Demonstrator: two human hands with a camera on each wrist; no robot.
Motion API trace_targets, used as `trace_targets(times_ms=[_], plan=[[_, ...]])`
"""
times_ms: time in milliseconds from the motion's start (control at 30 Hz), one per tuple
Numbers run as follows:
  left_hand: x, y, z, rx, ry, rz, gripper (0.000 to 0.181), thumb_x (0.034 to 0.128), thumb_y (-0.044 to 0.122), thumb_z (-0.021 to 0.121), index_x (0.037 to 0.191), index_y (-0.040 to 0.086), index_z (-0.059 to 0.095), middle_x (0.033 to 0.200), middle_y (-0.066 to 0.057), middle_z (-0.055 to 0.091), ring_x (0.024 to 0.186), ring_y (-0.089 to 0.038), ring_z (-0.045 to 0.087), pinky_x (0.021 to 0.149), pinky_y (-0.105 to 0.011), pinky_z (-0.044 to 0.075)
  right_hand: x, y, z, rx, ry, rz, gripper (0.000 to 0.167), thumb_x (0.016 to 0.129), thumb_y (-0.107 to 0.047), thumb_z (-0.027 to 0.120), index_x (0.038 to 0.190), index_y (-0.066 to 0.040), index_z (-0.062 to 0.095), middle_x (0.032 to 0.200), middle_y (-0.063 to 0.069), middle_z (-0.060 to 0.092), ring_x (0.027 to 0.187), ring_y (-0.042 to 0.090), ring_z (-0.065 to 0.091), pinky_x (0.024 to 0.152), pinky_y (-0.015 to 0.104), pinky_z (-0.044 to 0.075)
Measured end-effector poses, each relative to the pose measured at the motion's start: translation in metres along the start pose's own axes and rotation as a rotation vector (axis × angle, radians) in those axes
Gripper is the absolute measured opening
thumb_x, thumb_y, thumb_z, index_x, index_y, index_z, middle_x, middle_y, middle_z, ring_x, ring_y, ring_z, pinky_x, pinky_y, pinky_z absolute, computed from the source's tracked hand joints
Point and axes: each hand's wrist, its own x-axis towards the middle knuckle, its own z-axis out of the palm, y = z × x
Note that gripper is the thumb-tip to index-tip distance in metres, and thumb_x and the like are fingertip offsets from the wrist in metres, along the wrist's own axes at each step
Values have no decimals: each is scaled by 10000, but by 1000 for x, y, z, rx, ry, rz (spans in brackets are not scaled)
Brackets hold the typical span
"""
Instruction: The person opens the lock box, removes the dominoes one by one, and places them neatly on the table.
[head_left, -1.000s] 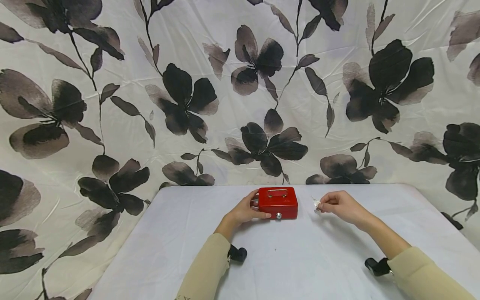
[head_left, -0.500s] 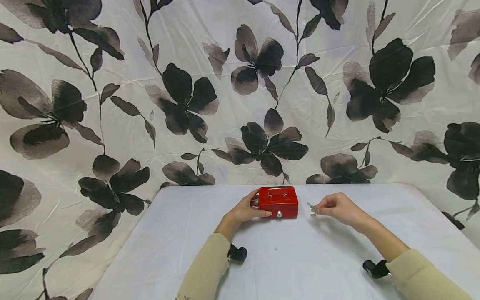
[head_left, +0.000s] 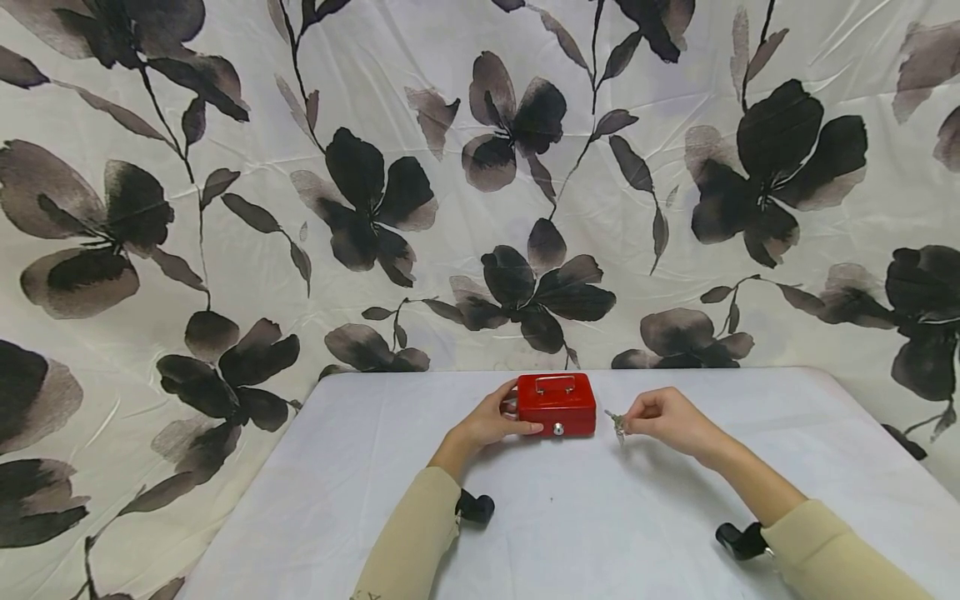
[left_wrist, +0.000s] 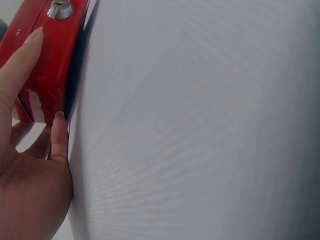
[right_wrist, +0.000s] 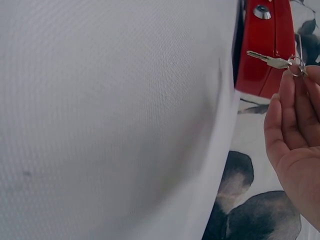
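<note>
Left hand (head_left: 491, 422) has fingers gripping glossy red rectangular metal box (head_left: 561, 402) near middle of white-covered worktop's (head_left: 570, 517) far edge, right hand (head_left: 675, 422) has fingers pinching silver metal key (right_wrist: 270, 61) at its ring (right_wrist: 295, 58) right of box, so best brace box, leave key blade clear.

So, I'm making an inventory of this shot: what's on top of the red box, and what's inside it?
A metal handle sits on top of the red box. The box is shut, so its inside is covered and cannot be seen.
</note>
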Motion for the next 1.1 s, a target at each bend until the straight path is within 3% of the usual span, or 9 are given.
trace_targets(times_ms=[233,533,1100], plan=[[0,0,0,-5,-3,3,988,792,305,897,1598,181,340,1477,-85,517,1270,-286,514,1048,-506,495,2,0,4,1,2,-22,63,923,-63,704,918,-5,728,908,77,744,914,273,690,856,359,522],[0,0,-1,-14,-7,11,985,798,307,893,1600,173,337,1472,-85,520,1259,-279,517,1040,-497,500,2,-3,8,0,-31,-57,68,928,-42,691,938,18,722,924,102,747,881,222,682,822,305,529],[-4,4,-2,-30,-17,2,966,817,302,880,1603,172,334,1466,-88,525,1263,-279,514,1050,-491,492,3,-9,16,-37,-80,-87,63,928,-45,694,941,6,729,908,85,742,869,269,669,801,311,531]])
